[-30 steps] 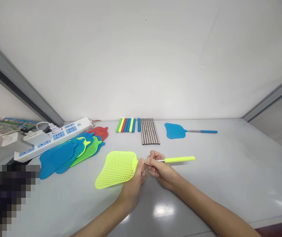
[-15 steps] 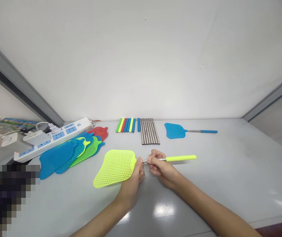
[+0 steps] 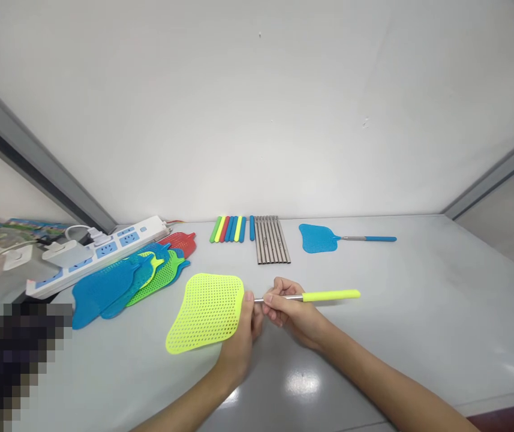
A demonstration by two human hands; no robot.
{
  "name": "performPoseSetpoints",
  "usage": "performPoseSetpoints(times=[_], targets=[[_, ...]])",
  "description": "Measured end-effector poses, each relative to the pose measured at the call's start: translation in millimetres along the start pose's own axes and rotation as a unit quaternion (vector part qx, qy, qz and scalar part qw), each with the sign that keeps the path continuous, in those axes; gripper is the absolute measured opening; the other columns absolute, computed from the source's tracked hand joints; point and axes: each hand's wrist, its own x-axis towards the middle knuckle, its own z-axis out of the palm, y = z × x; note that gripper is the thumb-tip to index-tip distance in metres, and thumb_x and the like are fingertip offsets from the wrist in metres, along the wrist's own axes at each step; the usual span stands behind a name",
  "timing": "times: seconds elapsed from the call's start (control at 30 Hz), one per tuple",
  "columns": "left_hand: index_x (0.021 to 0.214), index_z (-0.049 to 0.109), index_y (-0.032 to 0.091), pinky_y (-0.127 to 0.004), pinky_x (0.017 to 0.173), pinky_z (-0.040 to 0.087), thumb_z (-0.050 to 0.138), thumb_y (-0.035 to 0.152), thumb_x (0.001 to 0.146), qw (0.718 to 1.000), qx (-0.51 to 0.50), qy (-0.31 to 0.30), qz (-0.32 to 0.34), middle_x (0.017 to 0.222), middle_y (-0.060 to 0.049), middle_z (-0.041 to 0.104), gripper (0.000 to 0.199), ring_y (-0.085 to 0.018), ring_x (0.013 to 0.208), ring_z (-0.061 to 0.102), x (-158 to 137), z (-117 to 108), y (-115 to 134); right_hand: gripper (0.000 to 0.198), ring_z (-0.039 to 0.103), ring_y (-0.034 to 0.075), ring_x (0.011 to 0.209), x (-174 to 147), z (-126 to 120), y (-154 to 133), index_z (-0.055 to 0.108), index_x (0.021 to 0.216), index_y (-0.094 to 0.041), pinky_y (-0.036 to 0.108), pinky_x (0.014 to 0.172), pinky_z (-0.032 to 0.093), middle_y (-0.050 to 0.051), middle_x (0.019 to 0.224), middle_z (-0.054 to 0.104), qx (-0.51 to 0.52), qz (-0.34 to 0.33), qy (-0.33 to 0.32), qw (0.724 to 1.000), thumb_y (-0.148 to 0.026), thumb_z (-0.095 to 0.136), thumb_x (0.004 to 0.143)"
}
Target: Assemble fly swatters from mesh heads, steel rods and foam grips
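A yellow fly swatter (image 3: 207, 312) is held above the table, its perforated head to the left and its yellow grip (image 3: 331, 295) to the right. My left hand (image 3: 245, 327) is closed around the neck, thumb on top where head and metal rod meet. Pinched between the fingers of my right hand (image 3: 288, 306) is the metal rod (image 3: 293, 297), just left of the yellow grip. The joint at the neck is hidden by my left thumb and fingers.
Perforated swatter heads (image 3: 104, 288) lie piled at left against a power strip (image 3: 99, 252) with plugged-in chargers. At the back are several coloured grips (image 3: 228, 229) and metal rods (image 3: 272, 240). A blue fly swatter (image 3: 319, 238) lies farther right.
The yellow swatter has shifted slightly left and down, its head tilting a little. My right hand has slid a little left along the rod, farther from the grip.
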Motion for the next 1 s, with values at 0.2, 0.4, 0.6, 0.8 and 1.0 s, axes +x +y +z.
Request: performPoseSetpoints(times=[0.2, 0.4, 0.6, 0.8, 1.0], targets=[[0.04, 0.028, 0.019, -0.025, 0.043, 0.017, 0.03, 0.048, 0.081, 0.999, 0.022, -0.031, 0.019, 0.04, 0.005, 0.022, 0.05, -0.009, 0.041, 0.019, -5.4, 0.2, 0.8, 0.029, 0.042, 0.005, 0.039, -0.2, 0.1, 0.2, 0.038, 0.056, -0.017, 0.017, 0.034, 0.025, -0.002, 0.049, 0.054, -0.006, 0.006, 0.011, 1.0, -0.022, 0.066, 0.062], [0.043, 0.026, 0.018, -0.024, 0.041, 0.014, 0.032, 0.049, 0.079, 0.998, -0.01, -0.059, -0.016, 0.042, 0.006, 0.02, 0.048, -0.008, 0.04, 0.017, 1.0, -2.9, -1.5, 0.028, 0.042, 0.005, 0.041, 0.7, -0.4, 0.6, 0.039, 0.057, -0.016, 0.017, 0.036, 0.025, -0.002, 0.05, 0.054, -0.015, 0.004, 0.022, 1.0, -0.023, 0.065, 0.063], [0.05, 0.026, 0.019, -0.021, 0.04, 0.015, 0.026, 0.059, 0.076, 0.997, -0.067, 0.011, -0.038, 0.047, 0.006, 0.019, 0.048, -0.008, 0.042, 0.015, 0.8, -0.3, -2.9, 0.028, 0.038, 0.005, 0.04, -1.7, 2.7, 0.9, 0.038, 0.059, -0.017, 0.018, 0.039, 0.023, -0.003, 0.052, 0.053, -0.013, 0.002, 0.01, 1.0, -0.025, 0.065, 0.062], [0.054, 0.03, 0.018, -0.018, 0.042, 0.022, 0.038, 0.053, 0.075, 0.998, -0.05, 0.035, -0.035, 0.05, 0.006, 0.025, 0.041, -0.007, 0.044, 0.02, -1.4, 2.4, 2.3, 0.03, 0.038, 0.005, 0.041, -1.9, 2.4, 0.5, 0.037, 0.058, -0.017, 0.019, 0.04, 0.021, -0.003, 0.051, 0.053, -0.009, 0.015, 0.017, 1.0, -0.024, 0.066, 0.061], [0.051, 0.028, 0.019, -0.02, 0.046, 0.026, 0.042, 0.052, 0.073, 0.999, -0.041, 0.026, -0.016, 0.052, 0.005, 0.025, 0.042, -0.008, 0.048, 0.025, -3.7, 1.5, 1.0, 0.028, 0.039, 0.005, 0.041, -3.9, 2.2, 0.7, 0.037, 0.056, -0.017, 0.019, 0.04, 0.021, -0.003, 0.051, 0.054, 0.001, 0.01, 0.013, 1.0, -0.02, 0.064, 0.062]])
